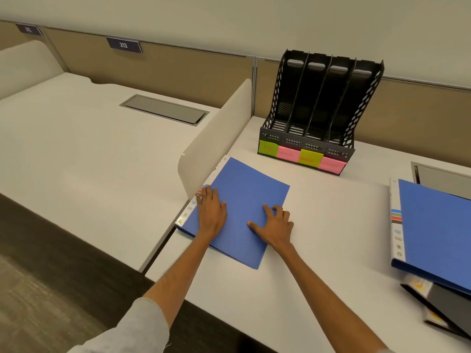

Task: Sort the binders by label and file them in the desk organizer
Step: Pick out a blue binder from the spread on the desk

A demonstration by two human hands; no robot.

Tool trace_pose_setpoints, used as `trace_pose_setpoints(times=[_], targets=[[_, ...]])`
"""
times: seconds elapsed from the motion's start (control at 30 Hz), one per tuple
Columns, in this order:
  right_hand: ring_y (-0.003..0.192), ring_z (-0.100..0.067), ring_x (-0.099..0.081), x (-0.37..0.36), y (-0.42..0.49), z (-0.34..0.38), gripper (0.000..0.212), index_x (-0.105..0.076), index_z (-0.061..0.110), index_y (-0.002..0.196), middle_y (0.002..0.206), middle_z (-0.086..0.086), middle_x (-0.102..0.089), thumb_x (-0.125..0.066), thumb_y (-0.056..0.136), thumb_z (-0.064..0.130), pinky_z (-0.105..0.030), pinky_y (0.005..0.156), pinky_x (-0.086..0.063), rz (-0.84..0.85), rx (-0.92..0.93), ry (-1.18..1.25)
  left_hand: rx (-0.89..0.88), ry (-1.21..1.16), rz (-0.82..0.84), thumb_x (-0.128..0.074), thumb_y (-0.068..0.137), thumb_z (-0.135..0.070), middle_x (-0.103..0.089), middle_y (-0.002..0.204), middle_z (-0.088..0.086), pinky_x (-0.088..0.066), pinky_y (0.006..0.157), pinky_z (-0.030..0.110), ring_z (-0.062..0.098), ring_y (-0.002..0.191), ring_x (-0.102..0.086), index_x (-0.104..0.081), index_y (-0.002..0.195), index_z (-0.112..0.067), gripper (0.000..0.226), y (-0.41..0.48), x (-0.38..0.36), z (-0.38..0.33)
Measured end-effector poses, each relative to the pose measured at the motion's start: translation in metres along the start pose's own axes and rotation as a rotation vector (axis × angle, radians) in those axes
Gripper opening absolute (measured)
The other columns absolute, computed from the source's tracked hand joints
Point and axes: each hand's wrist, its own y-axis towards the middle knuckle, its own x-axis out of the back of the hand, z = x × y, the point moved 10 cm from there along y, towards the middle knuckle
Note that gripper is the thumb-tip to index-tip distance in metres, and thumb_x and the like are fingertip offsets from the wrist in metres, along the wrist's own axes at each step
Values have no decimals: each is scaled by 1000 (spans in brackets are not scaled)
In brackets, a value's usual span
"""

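Two hands: both rest on the blue binder [244, 200] in the middle of the frame, and neither grips anything.
Left hand [211, 210]: lies palm down by the binder's left edge, fingers straight and close together, with the tips reaching the spine.
Right hand [276, 225]: sits on the lower right part of the cover, fingers spread wide and a little arched, with the tips pressing down.
Blue binder: closed and flat on the white desk [331, 225], turned at an angle, its white printed spine right beside the foot of the cream divider panel [216, 138].
Desk organizer [318, 110]: black with four slots, upright above and right of centre, behind the binder and apart from it.
Sticky notes [289, 154]: four along the organizer's front lip, running green, pink, yellow, pink from left to right. The first seems to read "HR"; the rest are too faint to read.
Second blue binder [438, 233]: at the right edge, lying on a black binder [448, 309] that pokes out at lower right.
Nameplate [124, 45]: reads "213", at upper left on the back partition.
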Motion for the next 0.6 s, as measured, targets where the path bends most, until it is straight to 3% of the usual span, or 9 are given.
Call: trace_pose_setpoints(times=[0.23, 0.4, 0.47, 0.5, 0.57, 0.6], targets=[[144, -25, -22, 6, 3, 11, 78, -33, 27, 149, 158, -1, -25, -64, 84, 55, -43, 113, -27, 212, 167, 25, 10, 20, 72, -32, 104, -30, -8, 162, 13, 3, 122, 43, 25, 151, -1, -17, 153, -6, 56, -20, -27, -32], [139, -20, -30, 26, -7, -9, 64, -42, 23, 143, 151, 1, -37, -65, 87, 45, -42, 109, -31, 104, 140, 151, -10, -45, 85, -32, 104, -28, -15, 161, 11, 0, 122, 41, 25, 150, -7, -20, 152, -6, 54, -27, -32, -55], [138, -19, -31, 37, -12, -20, 58, -45, 22, 140, 148, 1, -39, -64, 89, 41, -41, 107, -32, 59, 128, 170, -9, -87, 69, -34, 104, -27, -26, 157, 12, -9, 122, 41, 26, 148, -19, -27, 150, -6, 50, -31, -31, -69], [137, -19, -32, 44, -13, -26, 55, -46, 22, 138, 147, 1, -41, -63, 89, 40, -41, 106, -32, 35, 124, 173, -10, -140, 51, -37, 103, -25, -39, 150, 14, -21, 118, 41, 28, 142, -32, -34, 146, -6, 47, -32, -29, -77], [134, -20, -35, 63, -15, -39, 49, -49, 21, 135, 143, 0, -44, -62, 91, 37, -40, 105, -33, -22, 116, 182, -17, -256, 16, -42, 101, -20, -64, 120, 15, -46, 97, 40, 30, 115, -58, -50, 134, -7, 36, -34, -24, -97], [133, -20, -37, 74, -16, -45, 46, -51, 20, 133, 142, -1, -45, -61, 91, 36, -40, 104, -33, -54, 113, 191, -18, -281, 11, -42, 101, -19, -68, 109, 14, -50, 87, 39, 30, 104, -63, -55, 127, -7, 31, -34, -22, -108]])
